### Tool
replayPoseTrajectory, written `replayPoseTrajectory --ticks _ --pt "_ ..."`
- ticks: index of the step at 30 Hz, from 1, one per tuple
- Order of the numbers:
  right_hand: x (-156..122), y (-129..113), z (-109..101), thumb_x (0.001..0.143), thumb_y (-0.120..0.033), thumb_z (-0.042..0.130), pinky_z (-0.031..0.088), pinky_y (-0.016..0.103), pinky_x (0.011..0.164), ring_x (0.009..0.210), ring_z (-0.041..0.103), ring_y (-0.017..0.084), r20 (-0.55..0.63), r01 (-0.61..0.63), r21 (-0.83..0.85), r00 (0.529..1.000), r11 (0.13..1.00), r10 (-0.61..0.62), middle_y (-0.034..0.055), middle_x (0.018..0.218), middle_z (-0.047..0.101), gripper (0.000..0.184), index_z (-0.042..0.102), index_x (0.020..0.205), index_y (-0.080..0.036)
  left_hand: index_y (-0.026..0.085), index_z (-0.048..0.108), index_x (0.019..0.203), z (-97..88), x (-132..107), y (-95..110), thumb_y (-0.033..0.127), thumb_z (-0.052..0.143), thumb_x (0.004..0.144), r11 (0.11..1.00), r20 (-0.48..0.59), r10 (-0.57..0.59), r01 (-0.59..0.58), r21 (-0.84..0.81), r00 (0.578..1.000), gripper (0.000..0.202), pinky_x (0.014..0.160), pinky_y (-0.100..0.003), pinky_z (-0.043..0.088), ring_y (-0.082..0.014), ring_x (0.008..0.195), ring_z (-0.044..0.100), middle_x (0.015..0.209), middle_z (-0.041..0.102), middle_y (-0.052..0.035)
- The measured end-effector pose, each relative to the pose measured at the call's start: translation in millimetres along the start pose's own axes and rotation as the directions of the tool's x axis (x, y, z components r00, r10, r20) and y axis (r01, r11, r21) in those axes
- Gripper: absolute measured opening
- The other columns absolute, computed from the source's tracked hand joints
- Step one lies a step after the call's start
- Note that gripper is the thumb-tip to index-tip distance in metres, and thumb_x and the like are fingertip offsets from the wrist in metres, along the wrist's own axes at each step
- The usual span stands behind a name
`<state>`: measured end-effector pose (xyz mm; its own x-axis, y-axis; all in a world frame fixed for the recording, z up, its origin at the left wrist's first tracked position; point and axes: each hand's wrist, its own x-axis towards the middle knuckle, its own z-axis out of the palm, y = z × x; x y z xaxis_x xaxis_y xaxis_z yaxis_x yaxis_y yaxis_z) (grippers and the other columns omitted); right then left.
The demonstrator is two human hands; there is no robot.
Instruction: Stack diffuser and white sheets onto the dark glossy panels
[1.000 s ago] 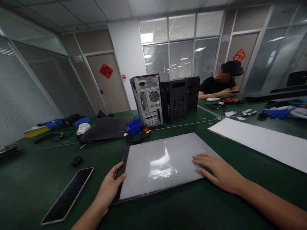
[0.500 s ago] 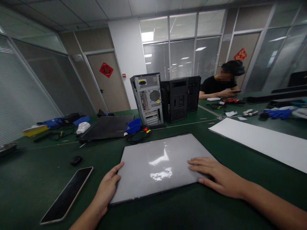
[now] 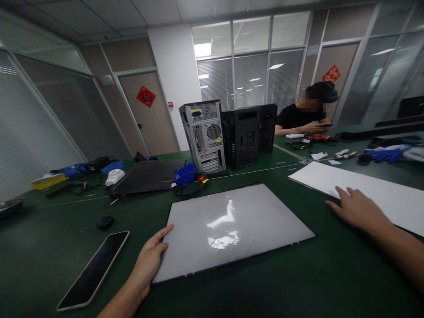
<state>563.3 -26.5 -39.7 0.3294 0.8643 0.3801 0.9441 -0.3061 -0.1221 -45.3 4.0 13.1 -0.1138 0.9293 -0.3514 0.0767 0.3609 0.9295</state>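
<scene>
Green tabletop (image 3: 265, 287) spreads before me, an upright computer case (image 3: 206, 139) standing beyond my work. Just in front of me lies a glossy pale panel (image 3: 261, 216) with a dark border. My left hand (image 3: 148, 259) touches its left edge; I can't tell whether the fingers clasp it underneath. My right hand (image 3: 362, 212) is open, fingers spread, at the near edge of a long white sheet (image 3: 361, 180), contact unclear.
</scene>
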Motion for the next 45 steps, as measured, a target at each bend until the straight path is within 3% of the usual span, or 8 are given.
replayPoseTrajectory --ticks 7,18,21,26,33,37,42,45 --pt "-5 3 10 0.086 -0.053 0.036 0.045 0.051 0.062 0.084 0.06 0.038 0.053 -0.054 -0.062 0.997 0.997 0.057 0.0194 0.1 0.064 0.049 0.063 0.108 -0.018 0.025 0.05 0.134 0.8 3 -2 0.009 0.049 0.077 0.999 -0.015 -0.008 0.009 0.041 1.0 0.059 0.039 -0.021 0.041 -0.0139 0.043 0.058 0.067 0.07 -0.0019" --pt "-30 -94 -28 0.092 -0.046 0.035 0.047 0.036 0.066 0.084 0.062 0.024 -0.058 0.22 -0.056 0.973 0.974 -0.223 0.011 0.104 0.065 0.043 0.06 0.114 -0.02 0.023 0.046 0.137 2.3 2 -3 0.011 0.05 0.083 1.0 0.022 -0.003 0.004 -0.007 1.0 0.055 0.045 -0.021 0.045 -0.0132 0.048 0.06 0.07 0.07 -0.0023" --pt "-52 -135 -32 0.092 -0.046 0.04 0.048 0.033 0.081 0.092 0.061 0.018 -0.029 0.426 0.004 0.904 0.905 -0.426 0.0034 0.107 0.065 0.035 0.062 0.11 -0.026 0.022 0.047 0.136 2.9 1 -2 0.01 0.051 0.081 1.0 0.017 -0.002 0.002 -0.01 1.0 0.057 0.044 -0.021 0.044 -0.013 0.046 0.058 0.068 0.069 -0.0017" --pt "-80 -179 -41 0.093 -0.036 0.042 0.047 0.034 0.09 0.103 0.058 0.017 -0.016 0.775 0.202 0.615 0.599 -0.789 0.0037 0.111 0.065 0.03 0.062 0.114 -0.026 0.023 0.046 0.136 1.4 3 -3 0.012 0.051 0.081 1.0 0.026 0.008 -0.008 0.004 1.0 0.056 0.043 -0.021 0.042 -0.0131 0.045 0.057 0.065 0.068 -0.0014" --pt "-55 -142 -28 0.09 -0.05 0.041 0.044 0.049 0.095 0.11 0.056 0.026 0.006 0.473 0.155 0.877 0.867 -0.48 0.0076 0.118 0.061 0.043 0.064 0.114 -0.024 0.025 0.046 0.136 1.1 2 -4 0.013 0.05 0.081 1.0 0.045 0.023 -0.022 -0.02 0.999 0.056 0.05 -0.023 0.047 -0.0132 0.052 0.061 0.084 0.072 -0.0032" --pt "-52 -136 -25 0.091 -0.051 0.04 0.043 0.047 0.098 0.112 0.054 0.024 0.076 0.487 0.199 0.857 0.85 -0.509 0.0051 0.12 0.061 0.043 0.064 0.115 -0.026 0.025 0.049 0.132 2.5 0 -1 0.012 0.05 0.081 1.0 0.033 0.023 -0.022 -0.012 0.999 0.053 0.053 -0.024 0.048 -0.0125 0.055 0.062 0.098 0.071 -0.0039" --pt "-61 -152 -34 0.093 -0.047 0.04 0.036 0.044 0.108 0.13 0.04 0.021 0.148 0.582 0.377 0.731 0.721 -0.667 0.0001 0.141 0.044 0.047 0.044 0.138 -0.032 0.021 0.052 0.129 2.8 2 -2 0.011 0.051 0.079 0.997 0.0 0.069 -0.069 0.016 0.998 0.051 0.05 -0.021 0.045 -0.0106 0.054 0.06 0.102 0.07 -0.0044" --pt "-61 -152 -35 0.092 -0.047 0.042 0.034 0.043 0.11 0.13 0.04 0.02 0.129 0.549 0.373 0.768 0.748 -0.628 -0.0011 0.142 0.044 0.049 0.041 0.139 -0.033 0.02 0.048 0.132 2.8 5 -6 0.012 0.053 0.078 0.998 0.024 0.056 -0.055 -0.041 0.998 0.055 0.05 -0.023 0.045 -0.0113 0.052 0.059 0.099 0.071 -0.0053"
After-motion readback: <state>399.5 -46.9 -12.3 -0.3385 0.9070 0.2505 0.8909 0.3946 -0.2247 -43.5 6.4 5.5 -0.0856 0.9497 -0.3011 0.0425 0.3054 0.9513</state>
